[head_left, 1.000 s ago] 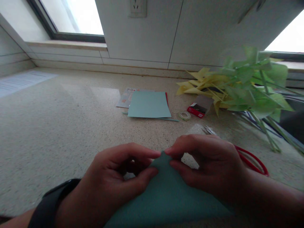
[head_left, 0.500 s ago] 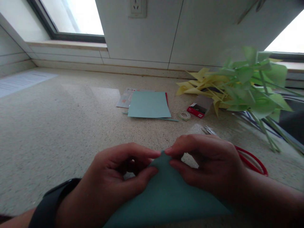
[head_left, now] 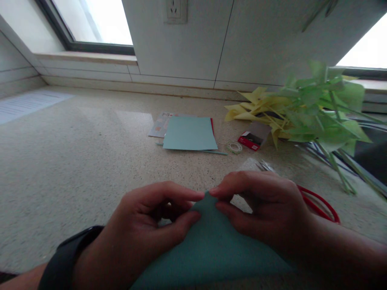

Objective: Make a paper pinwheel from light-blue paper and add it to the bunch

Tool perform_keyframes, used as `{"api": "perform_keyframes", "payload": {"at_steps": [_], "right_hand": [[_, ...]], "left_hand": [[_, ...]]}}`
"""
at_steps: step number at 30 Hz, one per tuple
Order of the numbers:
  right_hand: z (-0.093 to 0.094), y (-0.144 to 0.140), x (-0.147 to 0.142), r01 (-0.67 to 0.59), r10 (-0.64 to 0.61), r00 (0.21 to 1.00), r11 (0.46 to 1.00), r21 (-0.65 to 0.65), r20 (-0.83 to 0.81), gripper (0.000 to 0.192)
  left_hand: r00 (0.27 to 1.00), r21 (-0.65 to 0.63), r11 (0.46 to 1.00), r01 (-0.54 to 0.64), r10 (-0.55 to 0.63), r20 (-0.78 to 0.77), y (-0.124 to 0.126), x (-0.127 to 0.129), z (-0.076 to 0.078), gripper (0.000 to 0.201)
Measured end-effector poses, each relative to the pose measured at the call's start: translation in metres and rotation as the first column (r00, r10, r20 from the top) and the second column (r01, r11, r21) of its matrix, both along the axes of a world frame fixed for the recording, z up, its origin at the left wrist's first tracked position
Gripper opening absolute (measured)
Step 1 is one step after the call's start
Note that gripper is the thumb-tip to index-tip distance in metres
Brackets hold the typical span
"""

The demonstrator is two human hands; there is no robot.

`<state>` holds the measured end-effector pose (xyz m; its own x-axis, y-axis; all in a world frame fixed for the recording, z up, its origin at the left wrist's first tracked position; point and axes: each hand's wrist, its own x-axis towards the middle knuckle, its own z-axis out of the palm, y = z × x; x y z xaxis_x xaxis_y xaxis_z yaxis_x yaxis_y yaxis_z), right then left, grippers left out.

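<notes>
in the head view, a sheet of teal paper [head_left: 211,249] is held low and near, at the middle of a speckled stone counter [head_left: 75,161], with its far corner raised to a point between the two hands. the left hand [head_left: 142,225] is curled, and that corner is pinched between its thumb and forefinger from the left; a black watch band [head_left: 65,262] is worn on its wrist. the right hand [head_left: 263,209] is curled in the same way, and the same corner is pinched by its thumb and forefinger from the right, so that the fingertips of both hands are nearly touching at the tip of the paper. the remaining fingers of both hands are folded in loosely; how tightly the paper is gripped cannot be told.

just behind the right hand, a pair of red-handled scissors [head_left: 320,205] is laid on the counter, partly hidden by the wrist. farther off, at the middle, a stack of coloured paper [head_left: 190,133] is seen lying flat with a pale teal sheet on top. to its right a small roll of tape [head_left: 235,147] and a small red box [head_left: 254,136], standing open, are placed near each other. at the far right a heap of yellow and green paper pinwheels [head_left: 305,108] on sticks is piled. a wall socket [head_left: 176,10] is set in the far wall.
</notes>
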<state>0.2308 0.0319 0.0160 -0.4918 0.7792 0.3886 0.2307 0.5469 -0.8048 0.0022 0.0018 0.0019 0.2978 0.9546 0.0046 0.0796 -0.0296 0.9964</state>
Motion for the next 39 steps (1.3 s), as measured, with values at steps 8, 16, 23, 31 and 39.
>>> {"api": "perform_keyframes", "payload": {"at_steps": [8, 16, 23, 31, 39], "right_hand": [[0.002, -0.002, 0.001, 0.007, -0.007, 1.000, 1.000, 0.005, -0.003, 0.017], [0.000, 0.001, 0.001, 0.004, -0.004, 1.000, 1.000, -0.005, -0.006, 0.018], [-0.002, 0.002, 0.002, 0.008, -0.008, 1.000, 0.998, -0.060, -0.003, 0.012], [0.000, 0.003, -0.002, -0.006, -0.003, 0.999, 0.980, -0.199, -0.042, 0.016], [0.005, 0.009, 0.003, -0.091, 0.169, 0.982, 0.822, -0.563, 0.088, 0.022]], "left_hand": [[1.000, 0.003, 1.000, 0.000, 0.000, 0.012, 0.001, 0.001, 0.001, 0.020], [1.000, -0.001, 1.000, -0.003, 0.003, -0.010, 0.002, 0.000, 0.002, 0.021], [1.000, -0.037, 0.999, -0.006, 0.006, -0.001, 0.001, 0.001, 0.000, 0.015], [1.000, -0.038, 0.999, -0.001, 0.001, -0.006, 0.002, 0.000, 0.000, 0.016], [0.999, -0.035, 0.999, 0.013, -0.014, -0.041, 0.004, -0.003, -0.003, 0.016]]}}
